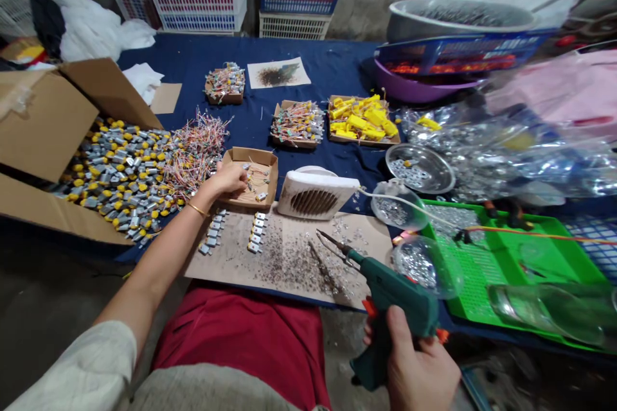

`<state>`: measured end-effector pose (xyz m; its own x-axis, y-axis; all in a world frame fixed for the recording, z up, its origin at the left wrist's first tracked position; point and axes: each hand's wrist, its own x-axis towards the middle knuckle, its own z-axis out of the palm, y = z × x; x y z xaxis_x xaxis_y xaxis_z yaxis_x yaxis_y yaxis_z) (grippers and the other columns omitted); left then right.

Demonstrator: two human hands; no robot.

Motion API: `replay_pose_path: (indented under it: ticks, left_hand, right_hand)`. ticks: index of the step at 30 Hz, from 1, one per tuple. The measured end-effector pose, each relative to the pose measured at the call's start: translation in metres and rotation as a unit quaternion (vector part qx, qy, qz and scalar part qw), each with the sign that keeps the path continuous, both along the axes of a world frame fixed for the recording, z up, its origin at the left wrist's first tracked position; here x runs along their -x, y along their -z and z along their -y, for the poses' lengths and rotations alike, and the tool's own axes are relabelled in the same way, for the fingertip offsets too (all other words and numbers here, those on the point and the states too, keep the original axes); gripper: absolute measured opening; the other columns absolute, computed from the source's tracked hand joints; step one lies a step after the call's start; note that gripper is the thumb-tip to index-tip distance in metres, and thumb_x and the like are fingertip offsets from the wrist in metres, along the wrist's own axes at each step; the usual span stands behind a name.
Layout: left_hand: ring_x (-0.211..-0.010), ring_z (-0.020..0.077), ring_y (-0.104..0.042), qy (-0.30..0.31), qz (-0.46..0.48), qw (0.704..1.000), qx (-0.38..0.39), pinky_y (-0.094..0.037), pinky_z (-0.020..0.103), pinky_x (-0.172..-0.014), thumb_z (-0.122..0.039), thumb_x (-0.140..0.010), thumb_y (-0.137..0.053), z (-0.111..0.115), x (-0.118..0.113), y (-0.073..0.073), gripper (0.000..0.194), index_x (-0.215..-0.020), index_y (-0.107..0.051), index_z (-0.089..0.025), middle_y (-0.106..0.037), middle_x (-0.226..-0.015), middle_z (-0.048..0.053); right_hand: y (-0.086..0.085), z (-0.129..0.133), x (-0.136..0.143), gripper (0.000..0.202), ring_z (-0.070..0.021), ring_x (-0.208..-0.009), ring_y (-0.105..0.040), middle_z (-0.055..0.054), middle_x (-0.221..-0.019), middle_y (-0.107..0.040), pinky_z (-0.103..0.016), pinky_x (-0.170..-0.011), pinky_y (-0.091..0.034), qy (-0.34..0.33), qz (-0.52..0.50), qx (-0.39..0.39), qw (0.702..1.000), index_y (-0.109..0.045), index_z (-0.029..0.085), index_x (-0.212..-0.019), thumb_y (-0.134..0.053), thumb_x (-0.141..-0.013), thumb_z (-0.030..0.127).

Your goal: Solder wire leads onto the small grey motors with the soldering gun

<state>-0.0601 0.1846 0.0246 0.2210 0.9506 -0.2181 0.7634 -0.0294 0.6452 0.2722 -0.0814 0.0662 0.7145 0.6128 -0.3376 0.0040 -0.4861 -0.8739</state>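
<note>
My right hand (417,366) is wrapped round the grip of a green soldering gun (400,292). Its thin metal tip points left over the cardboard sheet (270,273), which is littered with dark specks. My left hand (230,180) reaches over the left side of a shallow cardboard tray (272,189), fingers curled downward; what they grip, if anything, is hidden. In this tray lie a few small motors with thin wires. Two rows of small grey motors (256,231) stand on the sheet below. A dirty white ventilation fan (315,196) sits to the right of the tray.
At left, an opened carton (43,122) spills many yellow-ended motors (125,173) beside a wire heap (200,144). Behind are trays of wired parts (299,123) and yellow parts (364,119). Metal bowl (446,180), plastic dishes and green tray (470,295) stand right; a cable (409,198) crosses there.
</note>
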Motion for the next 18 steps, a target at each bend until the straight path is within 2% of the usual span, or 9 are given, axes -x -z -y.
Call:
replay_pose_path:
  ticks: [2, 5, 8, 10, 13, 18]
  left_hand:
    - [-0.086, 0.0275, -0.06, 0.043, -0.077, 0.995, -0.052, -0.029, 0.039, -0.09, -0.014, -0.063, -0.066, -0.002, -0.006, 0.003, 0.011, -0.063, -0.074, -0.021, -0.066, -0.062, 0.005]
    - [-0.095, 0.029, -0.058, 0.102, -0.155, 0.979, -0.088, -0.027, 0.041, -0.091, -0.009, -0.067, -0.059, -0.001, -0.016, 0.007, 0.027, -0.082, -0.077, -0.023, -0.071, -0.08, 0.009]
    - [-0.099, 0.03, -0.055, 0.112, -0.174, 0.972, -0.111, -0.026, 0.043, -0.092, -0.014, -0.071, -0.06, 0.003, -0.015, 0.004, 0.019, -0.08, -0.075, -0.021, -0.07, -0.087, 0.01]
    - [-0.101, 0.0299, -0.053, 0.092, -0.167, 0.973, -0.128, -0.025, 0.043, -0.093, -0.019, -0.074, -0.061, 0.005, -0.007, -0.002, 0.012, -0.077, -0.073, -0.02, -0.069, -0.089, 0.01]
    - [-0.099, 0.0282, -0.053, 0.024, -0.145, 0.977, -0.156, -0.024, 0.043, -0.095, -0.023, -0.079, -0.059, 0.009, 0.009, -0.01, 0.012, -0.082, -0.07, -0.02, -0.069, -0.09, 0.009]
    - [-0.101, 0.0282, -0.055, -0.097, -0.121, 0.965, -0.213, -0.025, 0.044, -0.096, -0.027, -0.087, -0.056, 0.015, 0.021, -0.017, 0.022, -0.102, -0.069, -0.019, -0.071, -0.098, 0.01]
  right_hand:
    - [0.001, 0.0, 0.0, 0.054, -0.0188, -0.043, -0.06, -0.005, -0.053, -0.066, -0.027, -0.038, -0.051, 0.001, 0.0, 0.003, 1.0, -0.065, 0.013, -0.075, -0.079, -0.059, 0.063]
    - [0.002, 0.0, -0.001, 0.056, -0.0205, -0.044, -0.062, -0.007, -0.055, -0.067, -0.028, -0.039, -0.052, -0.006, -0.005, 0.007, 1.0, -0.066, 0.012, -0.076, -0.078, -0.06, 0.064]
    - [0.002, 0.001, -0.001, 0.056, -0.0211, -0.043, -0.062, -0.007, -0.055, -0.067, -0.029, -0.039, -0.052, -0.004, -0.01, 0.005, 1.0, -0.065, 0.012, -0.075, -0.079, -0.059, 0.063]
    - [0.002, 0.002, -0.001, 0.054, -0.0201, -0.043, -0.061, -0.007, -0.054, -0.066, -0.028, -0.038, -0.052, 0.005, -0.009, 0.006, 1.0, -0.065, 0.012, -0.073, -0.08, -0.059, 0.061]
    - [0.002, 0.001, -0.002, 0.052, -0.0185, -0.043, -0.06, -0.006, -0.055, -0.066, -0.026, -0.039, -0.052, 0.009, -0.015, 0.0, 1.0, -0.065, 0.012, -0.074, -0.081, -0.059, 0.06]
    - [0.006, 0.003, -0.006, 0.054, -0.0199, -0.045, -0.062, -0.007, -0.056, -0.067, -0.027, -0.039, -0.053, -0.004, -0.015, 0.013, 1.0, -0.066, 0.012, -0.075, -0.08, -0.059, 0.062]
